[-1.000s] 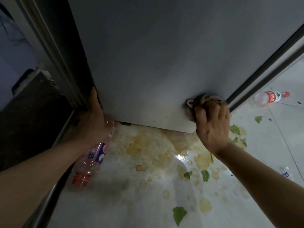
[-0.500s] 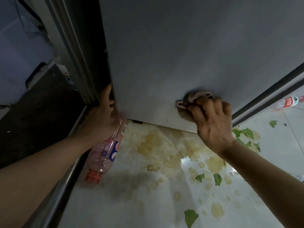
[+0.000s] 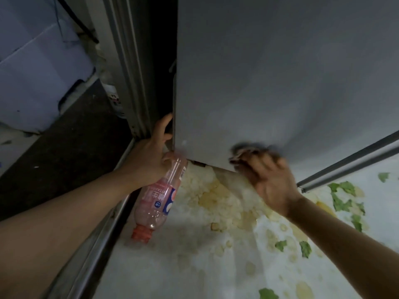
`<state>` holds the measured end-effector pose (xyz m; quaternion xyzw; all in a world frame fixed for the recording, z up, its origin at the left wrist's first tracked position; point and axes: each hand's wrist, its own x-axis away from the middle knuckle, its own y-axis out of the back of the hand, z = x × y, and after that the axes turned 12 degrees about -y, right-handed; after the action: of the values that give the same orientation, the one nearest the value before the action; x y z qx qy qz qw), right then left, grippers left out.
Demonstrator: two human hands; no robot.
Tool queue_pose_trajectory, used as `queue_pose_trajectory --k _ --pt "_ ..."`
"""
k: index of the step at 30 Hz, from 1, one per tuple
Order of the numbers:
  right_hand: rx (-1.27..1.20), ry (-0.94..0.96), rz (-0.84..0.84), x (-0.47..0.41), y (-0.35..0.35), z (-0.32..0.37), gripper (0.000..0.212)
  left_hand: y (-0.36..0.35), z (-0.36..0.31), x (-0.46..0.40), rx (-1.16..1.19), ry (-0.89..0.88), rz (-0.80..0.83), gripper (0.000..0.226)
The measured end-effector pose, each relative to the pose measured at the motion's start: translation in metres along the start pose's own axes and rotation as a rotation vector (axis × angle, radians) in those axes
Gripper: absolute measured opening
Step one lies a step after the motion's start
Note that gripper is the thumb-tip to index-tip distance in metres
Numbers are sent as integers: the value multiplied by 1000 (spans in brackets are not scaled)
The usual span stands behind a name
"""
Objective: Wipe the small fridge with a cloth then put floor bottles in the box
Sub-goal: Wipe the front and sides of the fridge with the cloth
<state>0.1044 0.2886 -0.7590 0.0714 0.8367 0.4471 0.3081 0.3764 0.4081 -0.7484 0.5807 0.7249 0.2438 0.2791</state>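
Pale floor [image 3: 190, 275] spreads beneath the small fridge [image 3: 269, 83], smeared with yellowish spill and scattered green leaf scraps [image 3: 343, 197]. Far to the left of the fridge stand light cardboard boxes [image 3: 36, 72] above a dark strip of floor, and a grey metal frame [image 3: 127, 67] runs down just beside the fridge's left edge. The left hand [image 3: 151, 156] reaches to that lower left corner, its fingers hooked round the edge of the fridge panel and partly hidden behind it, thumb lying along the side; it grips the panel edge and nothing else. Directly below that hand and under the fridge's left corner lies a pink bottle [image 3: 159, 197] on the floor, its red cap pointing away from the fridge. Further right, the right hand [image 3: 269, 178] is blurred, fingers bunched together on a crumpled cloth [image 3: 248, 149], pressing it against the bottom edge of the fridge's grey front. Right of the fridge, a metal rail [image 3: 349, 162] slants down to the floor near the leaves.
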Motion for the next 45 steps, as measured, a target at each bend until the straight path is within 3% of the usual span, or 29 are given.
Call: queue_pose_trajectory --k 2,5,9,12,14,18,21,26,28,33,39,45 --pt "-63 -165 -131 -1 12 -17 22 1 0 -1 -5 3 7 98" --pt "-71 -273 -188 -5 12 -11 20 0 -1 -2 -1 8 26 97" --pt "-114 -80 -89 -34 -6 34 33 6 -2 -1 51 -2 82 98" --pt "-44 116 -49 -61 -11 71 26 12 0 -1 37 3 99 94" --pt "-12 142 -23 -75 -3 80 25 15 2 -1 1 2 84 89" --pt "-212 7 -240 -108 22 69 22 19 12 5 -22 34 41 87" --pt "-205 -20 -354 -113 21 65 22 17 17 8 -33 57 71 90" --pt "-86 132 -127 -89 9 76 33 15 21 13 -25 60 72 87" --pt "-82 104 -68 -83 10 77 37 11 21 17 -40 74 84 86" --pt "-101 38 -52 -65 16 58 37 -6 12 15 -98 85 82 82" --pt "-60 8 20 -43 14 43 38 -24 7 3 -203 147 90 63" --pt "-59 -13 28 -43 15 45 44 -27 9 10 -213 196 101 66"
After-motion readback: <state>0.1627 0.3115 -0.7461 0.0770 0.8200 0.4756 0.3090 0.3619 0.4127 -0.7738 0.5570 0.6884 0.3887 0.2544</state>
